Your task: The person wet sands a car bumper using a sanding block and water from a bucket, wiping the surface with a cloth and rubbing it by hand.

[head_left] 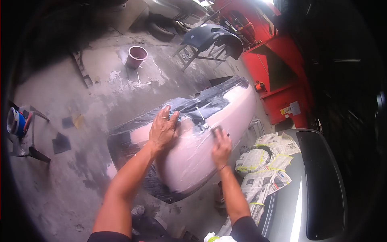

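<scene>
A car bumper [189,161] with pinkish-white filler or primer over dark patches lies at a slant before me, its surface wet and streaked. My left hand [163,131] rests on its upper edge with fingers apart; a small light-blue bit shows beside the fingertips. Farther right, my right hand [221,147] presses on the face of the bumper, its fingers bent and slightly blurred. At those fingertips is a thin dark piece that looks like sandpaper [213,131], mostly hidden by the hand.
A reddish bucket [137,57] stands on the wet floor. Another dark bumper [211,36] sits on a stand at the back. Close on the right is a silver car [288,201] with newspaper masking [262,177]. A stool [34,139] is at left, red cabinets [278,76] at right.
</scene>
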The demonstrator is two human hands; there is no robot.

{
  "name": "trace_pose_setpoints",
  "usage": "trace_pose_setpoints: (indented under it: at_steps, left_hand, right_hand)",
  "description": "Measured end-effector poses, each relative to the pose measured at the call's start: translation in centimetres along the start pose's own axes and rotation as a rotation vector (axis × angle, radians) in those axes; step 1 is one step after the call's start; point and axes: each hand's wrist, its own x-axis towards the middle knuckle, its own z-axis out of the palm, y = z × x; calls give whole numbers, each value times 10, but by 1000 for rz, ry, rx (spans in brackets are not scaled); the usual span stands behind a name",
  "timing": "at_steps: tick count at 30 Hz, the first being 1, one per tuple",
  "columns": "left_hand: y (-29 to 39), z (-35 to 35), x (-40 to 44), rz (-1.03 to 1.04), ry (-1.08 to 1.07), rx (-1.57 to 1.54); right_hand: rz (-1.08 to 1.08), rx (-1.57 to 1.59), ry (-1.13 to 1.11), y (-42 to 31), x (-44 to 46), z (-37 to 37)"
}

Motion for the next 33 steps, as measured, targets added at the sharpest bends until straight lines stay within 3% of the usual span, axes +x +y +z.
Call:
trace_pose_setpoints:
  at_steps: [1, 2, 5, 9, 12, 14, 15, 17, 19, 20, 22, 26, 29, 31, 33]
  left_hand:
    - [2, -1, -2, 2, 0, 15]
    - [5, -1, -5, 5, -2, 24]
    - [9, -1, -5, -38, -9, 16]
    - [7, 2, -6, -9, 1, 42]
    - [4, -1, -3, 9, 4, 8]
    - [6, -2, -3, 3, 5, -16]
    - [4, 0, -9, 1, -4, -14]
    - [5, 0, -4, 18, 25, 17]
    - [8, -5, 1, 17, 17, 0]
    - [8, -5, -2, 11, -1, -3]
    - [9, -4, -4, 20, -5, -4]
    - [6, 0, -3, 6, 25, 4]
    - [8, -6, -2, -13, -30, -5]
    - [8, -5, 0, -7, -3, 2]
    - [8, -9, -1, -37, -72, -25]
  right_hand:
    - [210, 1, -35, 30, 44, 10]
    - [268, -58, -47, 65, 76, 26]
    - [291, -71, -35, 51, 71, 25]
    - [11, 25, -51, -114, -59, -19]
    - [-112, -19, -93, -57, -13, -10]
    - [144, -79, -15, 20, 65, 20]
    - [371, -75, -187, 34, 102, 17]
    - [292, -133, -51, 16, 78, 23]
    - [181, -168, -47, -67, 16, 8]
    - [200, -172, -56, -72, 2, 0]
    - [3, -17, -54, -80, -6, -1]
    - [201, -46, -10, 38, 99, 39]
    - [270, -75, -30, 5, 81, 33]
    - [51, -81, -27, -77, 5, 7]
    - [9, 61, -40, -113, -35, -14]
